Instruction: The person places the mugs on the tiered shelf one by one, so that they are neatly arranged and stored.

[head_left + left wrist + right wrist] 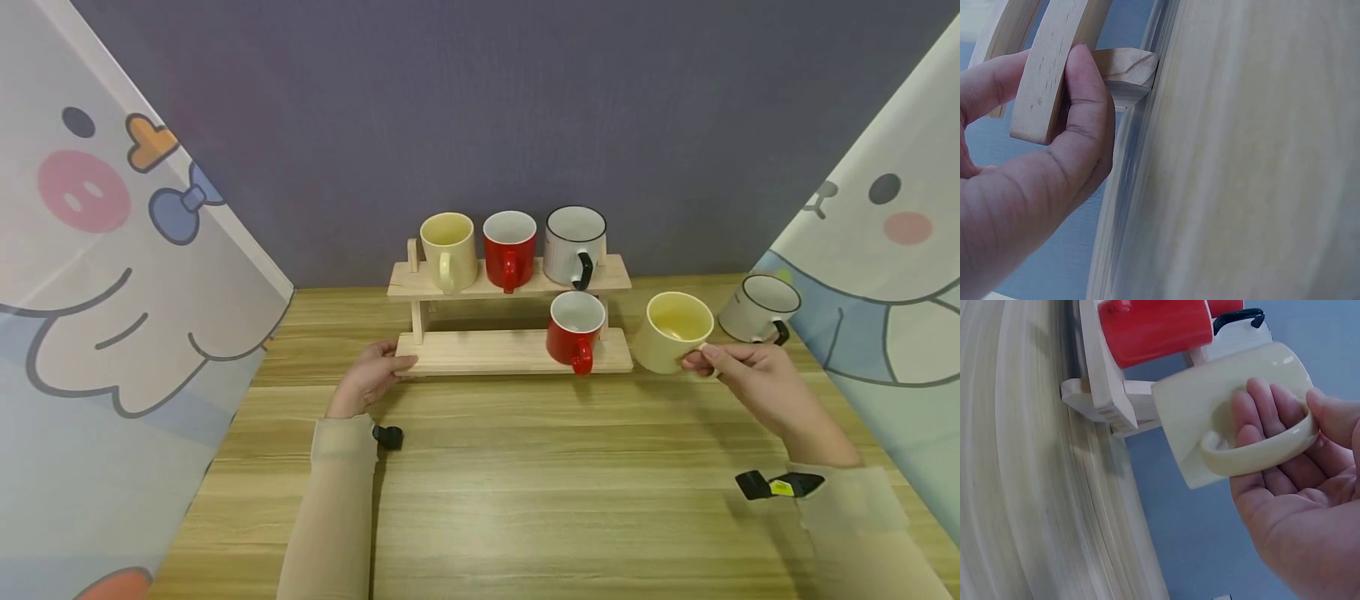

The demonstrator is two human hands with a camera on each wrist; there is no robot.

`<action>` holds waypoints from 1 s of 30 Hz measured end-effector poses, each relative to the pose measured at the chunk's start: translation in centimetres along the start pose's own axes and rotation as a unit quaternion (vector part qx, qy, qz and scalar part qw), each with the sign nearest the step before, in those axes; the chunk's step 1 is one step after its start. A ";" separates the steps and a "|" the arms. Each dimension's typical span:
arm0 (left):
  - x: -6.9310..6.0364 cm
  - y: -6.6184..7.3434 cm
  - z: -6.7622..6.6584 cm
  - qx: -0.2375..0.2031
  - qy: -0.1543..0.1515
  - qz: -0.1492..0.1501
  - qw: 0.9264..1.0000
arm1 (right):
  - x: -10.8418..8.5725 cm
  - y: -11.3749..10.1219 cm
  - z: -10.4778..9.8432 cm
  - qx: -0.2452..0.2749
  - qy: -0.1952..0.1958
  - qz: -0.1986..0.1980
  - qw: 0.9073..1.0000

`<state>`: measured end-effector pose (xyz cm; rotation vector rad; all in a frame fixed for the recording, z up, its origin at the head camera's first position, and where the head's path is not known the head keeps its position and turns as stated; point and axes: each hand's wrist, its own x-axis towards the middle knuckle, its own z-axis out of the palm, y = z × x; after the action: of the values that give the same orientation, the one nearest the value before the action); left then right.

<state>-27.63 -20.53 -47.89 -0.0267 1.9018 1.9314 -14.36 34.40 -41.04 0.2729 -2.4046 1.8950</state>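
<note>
Pale-yellow mug (658,347), presumably rigid, slick and breakable, is gripped by the right hand (752,382) at its handle (1254,460), likely the surest hold, while wooden rack (480,353) is pinched by the left hand (367,377).

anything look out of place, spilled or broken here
Nothing looks spilled or visibly broken. Only the far-right white mug stands out slightly, sitting on the table apart from the wooden rack; the other mug off it, a yellow mug, is in the right hand.
</note>
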 end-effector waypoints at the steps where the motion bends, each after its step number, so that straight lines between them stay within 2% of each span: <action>1: 0.0 0.0 0.0 0.000 0.003 -0.002 1.000 | -0.1 -0.1 0.1 0.005 -0.008 -0.005 1.000; 9: -0.3 0.0 0.3 0.002 0.010 0.002 1.000 | -0.6 -0.6 0.2 0.008 -0.080 -0.033 0.996; 16: -0.2 0.0 0.2 0.003 0.010 0.000 1.000 | -0.9 -0.7 0.4 0.029 -0.159 -0.066 0.985; 23: -0.4 0.2 0.3 0.002 0.014 -0.002 1.000 | -1.4 -0.8 0.8 -0.009 -0.195 -0.064 0.979; 30: -0.4 0.2 0.4 -0.002 0.016 0.002 1.000 | -1.4 -0.9 1.9 0.008 -0.235 -0.073 0.969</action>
<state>-27.22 -20.23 -47.59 -0.0565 1.9190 1.9488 -12.72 32.49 -40.87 0.9715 -2.5456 1.9570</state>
